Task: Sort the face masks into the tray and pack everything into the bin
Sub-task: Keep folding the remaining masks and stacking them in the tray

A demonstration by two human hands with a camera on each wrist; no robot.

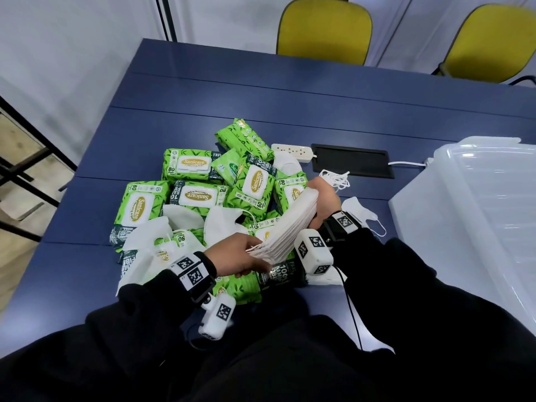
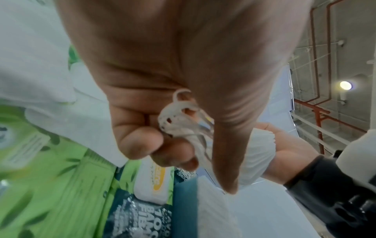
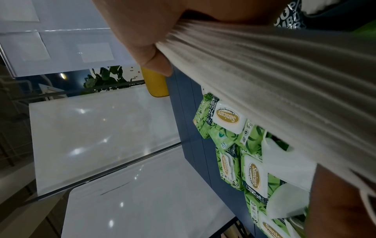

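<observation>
1. Stack of white face masks point(image 1: 285, 227) held above the wipe packs point(image 1: 185, 166), btwn both hands, near-centre of blue bench point(image 1: 290, 111).
2. Left hand point(image 1: 237, 256): fingers point(image 2: 142, 141) curled, pinching stack's near end w/ ear loops point(image 2: 179, 116).
3. Right hand point(image 1: 323, 201): fingers closed round stack's far end.
4. Loose masks point(image 1: 220, 221) lie among the packs; one more point(image 1: 359, 211) right of the hands.
5. Clear bin point(image 1: 470, 204) at right, on bench.
6. Power strip point(image 1: 293, 150) far side of pile.

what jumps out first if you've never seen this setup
A heap of bright green Sanicare wipes packs covers the middle of the blue table. Just in front, the left hand and right hand grip a stack of white face masks by its ends.
</observation>
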